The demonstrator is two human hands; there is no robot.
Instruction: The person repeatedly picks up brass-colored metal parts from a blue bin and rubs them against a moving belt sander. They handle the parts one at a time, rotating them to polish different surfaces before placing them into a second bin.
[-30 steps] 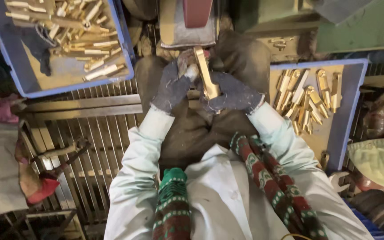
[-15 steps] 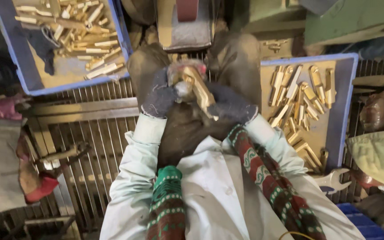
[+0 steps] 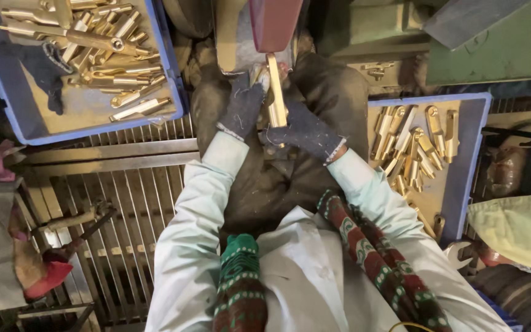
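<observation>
Both my hands wear dark knit gloves and grip one long brass part (image 3: pixel 276 92), held upright with its top end against a reddish belt (image 3: pixel 273 21) of the machine ahead. My left hand (image 3: pixel 241 109) holds the part's left side near the top. My right hand (image 3: pixel 305 132) grips its lower end from the right. The part's lower tip is hidden inside the right glove.
A blue tray (image 3: pixel 23 132) at the upper left holds several brass parts and a dark glove. A second blue tray (image 3: pixel 471 154) at the right holds more brass pieces. A metal grate (image 3: pixel 130 203) spans below. Green machine housing (image 3: pixel 493 49) stands at upper right.
The brass part has turned from tilted to upright and moved up against the belt. Both hands rose with it.
</observation>
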